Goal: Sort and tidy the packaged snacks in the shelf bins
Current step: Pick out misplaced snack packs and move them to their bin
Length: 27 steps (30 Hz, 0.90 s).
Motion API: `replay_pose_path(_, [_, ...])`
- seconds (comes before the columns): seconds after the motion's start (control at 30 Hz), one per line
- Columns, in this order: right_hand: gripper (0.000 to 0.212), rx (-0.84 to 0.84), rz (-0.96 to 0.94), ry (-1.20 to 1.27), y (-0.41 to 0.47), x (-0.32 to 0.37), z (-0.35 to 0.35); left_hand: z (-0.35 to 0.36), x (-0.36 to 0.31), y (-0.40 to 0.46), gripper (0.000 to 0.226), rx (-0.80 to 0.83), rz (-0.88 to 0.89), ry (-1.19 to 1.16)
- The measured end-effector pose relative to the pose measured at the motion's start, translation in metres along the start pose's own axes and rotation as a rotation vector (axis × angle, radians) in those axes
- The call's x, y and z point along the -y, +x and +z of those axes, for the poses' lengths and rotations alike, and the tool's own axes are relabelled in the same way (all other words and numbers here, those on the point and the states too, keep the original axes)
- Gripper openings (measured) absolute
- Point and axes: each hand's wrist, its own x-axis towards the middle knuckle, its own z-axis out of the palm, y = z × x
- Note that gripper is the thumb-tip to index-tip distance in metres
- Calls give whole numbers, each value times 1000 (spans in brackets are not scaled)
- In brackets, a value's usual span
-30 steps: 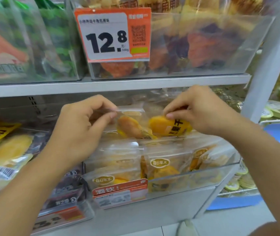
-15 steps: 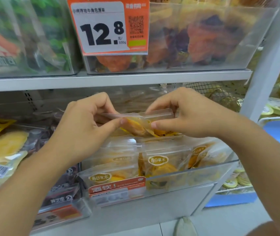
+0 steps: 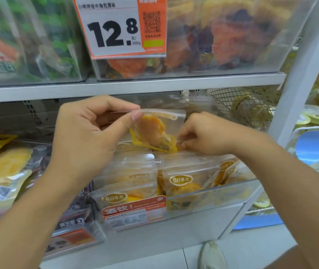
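Left hand (image 3: 85,136) now lifts the dried-mango pouch (image 3: 155,129) upright by its top; right hand (image 3: 203,135) has dropped, pinching its lower corner above the clear bin (image 3: 209,199).

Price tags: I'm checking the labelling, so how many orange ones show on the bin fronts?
3. The 12.8 price tag on the upper bin, one tag on the mango-packet bin below, one blurred tag on the lower-left bin. Others may sit out of frame.

Upper shelf (image 3: 131,88) low above packed bin (image 3: 209,197).
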Motion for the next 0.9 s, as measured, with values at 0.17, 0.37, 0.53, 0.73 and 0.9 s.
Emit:
replay_pose_path(0.17, [54, -106, -273, 726, -48, 8, -35, 29, -16, 1, 10, -104, 38, -93])
replay_pose_path(0.37, [27, -366, -229, 727, -35, -14, -3, 42, -16, 4, 13, 94, 53, 76])
replay_pose_path(0.53, [22, -228, -294, 675, -27, -23, -5, 20, 7, 9, 52, 471, -85, 567])
replay_pose_path(0.73, [20, -101, -165, 525, -17, -21, -3, 22, 9, 7, 58, 633, -166, 657])
replay_pose_path(0.9, [4, -346, -120, 348, -23, -12, -18, 21, 9, -1, 78, 663, -145, 800])
